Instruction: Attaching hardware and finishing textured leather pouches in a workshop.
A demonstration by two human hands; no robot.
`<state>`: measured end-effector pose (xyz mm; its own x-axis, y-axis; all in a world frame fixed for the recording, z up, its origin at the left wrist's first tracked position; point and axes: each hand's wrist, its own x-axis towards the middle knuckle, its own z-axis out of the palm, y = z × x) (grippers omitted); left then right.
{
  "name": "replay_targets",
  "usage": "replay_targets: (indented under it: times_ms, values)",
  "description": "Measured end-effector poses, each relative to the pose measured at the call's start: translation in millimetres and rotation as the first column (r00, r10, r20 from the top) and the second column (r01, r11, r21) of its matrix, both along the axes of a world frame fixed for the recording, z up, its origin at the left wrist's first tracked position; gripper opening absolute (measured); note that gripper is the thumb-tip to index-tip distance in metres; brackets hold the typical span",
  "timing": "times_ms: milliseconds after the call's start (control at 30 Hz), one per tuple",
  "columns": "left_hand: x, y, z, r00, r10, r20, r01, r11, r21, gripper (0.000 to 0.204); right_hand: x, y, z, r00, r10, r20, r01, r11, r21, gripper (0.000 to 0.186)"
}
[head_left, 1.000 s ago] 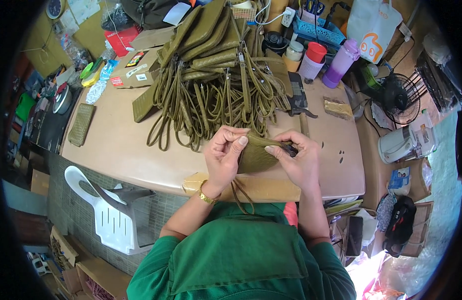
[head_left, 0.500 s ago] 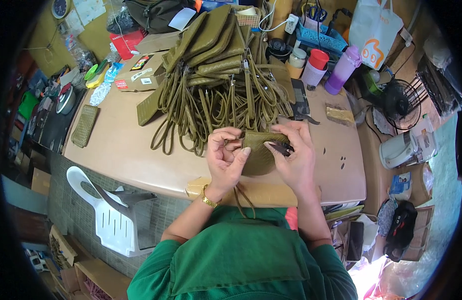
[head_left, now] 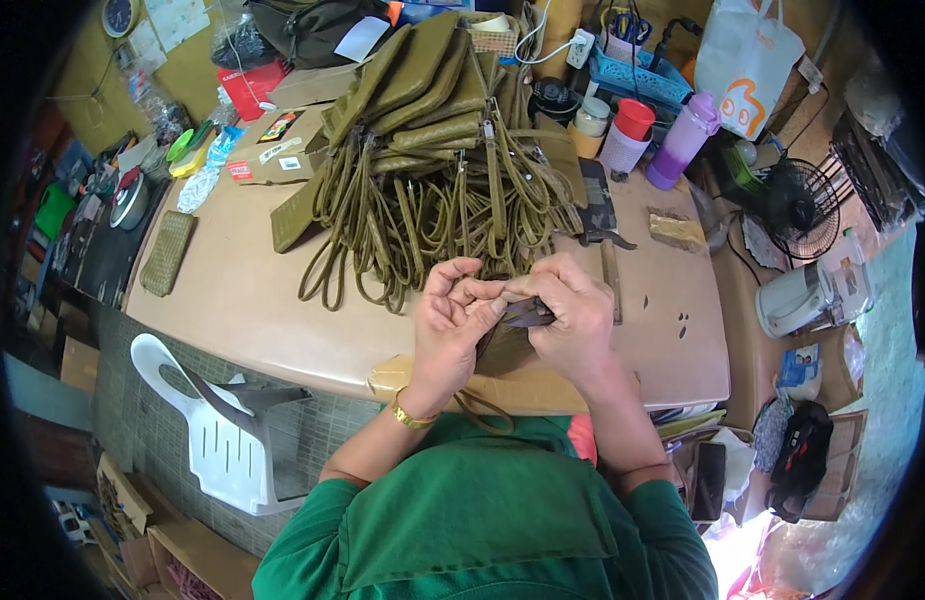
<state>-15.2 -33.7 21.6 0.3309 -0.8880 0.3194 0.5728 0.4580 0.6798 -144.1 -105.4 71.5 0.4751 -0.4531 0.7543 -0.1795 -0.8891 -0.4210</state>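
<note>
My left hand [head_left: 452,325] is closed, its thumb and fingers pinching the upper edge of an olive-green woven pouch [head_left: 506,352]. The pouch hangs between my hands above the near table edge, mostly hidden by them. A thin cord [head_left: 478,402] trails below it. My right hand [head_left: 575,315] is closed around a small dark tool [head_left: 529,314] that looks like thread snips, its end pointing left. Right thumb and fingertips meet the left fingertips at the pouch's edge. Beyond my hands lies a big heap of similar olive pouches [head_left: 423,75] with looped straps [head_left: 403,240].
Another olive pouch [head_left: 169,252] lies at the table's left. A cardboard box [head_left: 273,150] stands behind it. Jars, a red-lidded cup [head_left: 628,135], a purple bottle [head_left: 683,140] and a black fan [head_left: 798,207] line the right. A white chair [head_left: 228,430] stands at lower left.
My right hand has moved left to meet my left hand. The pouch has tipped and dropped lower, so less of its face shows. The dark tool has moved left too.
</note>
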Motion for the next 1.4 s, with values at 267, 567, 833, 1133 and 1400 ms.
replay_targets:
  times_ms: [267, 567, 833, 1133, 1400]
  values:
    - [-3, -9, -6, 0.995, 0.024, 0.098, -0.032, 0.997, 0.073, 0.036, 8, -2, -15, 0.987, -0.154, 0.036, 0.155, 0.988, -0.019, 0.025]
    - [0, -12, 7, 0.563, 0.474, 0.677, -0.436, 0.866, -0.244, 0.018, -19, -9, 0, 0.972, 0.181, 0.151, -0.232, 0.841, 0.489, 0.013]
    - [4, -18, -4, 0.662, 0.456, 0.595, -0.473, 0.87, -0.14, 0.005, -11, 20, 7, 0.978, -0.21, 0.0, 0.203, 0.943, 0.265, 0.022]
    - [-2, -12, 3, 0.659, 0.46, 0.594, -0.484, 0.865, -0.133, 0.004, -9, 15, -4, 0.976, -0.216, -0.022, 0.216, 0.976, 0.009, 0.025]
    - [-4, -9, -1, 0.457, 0.602, 0.654, -0.554, 0.768, -0.32, 0.009, -4, 15, -25, 0.983, -0.115, 0.14, 0.091, 0.982, 0.167, 0.021]
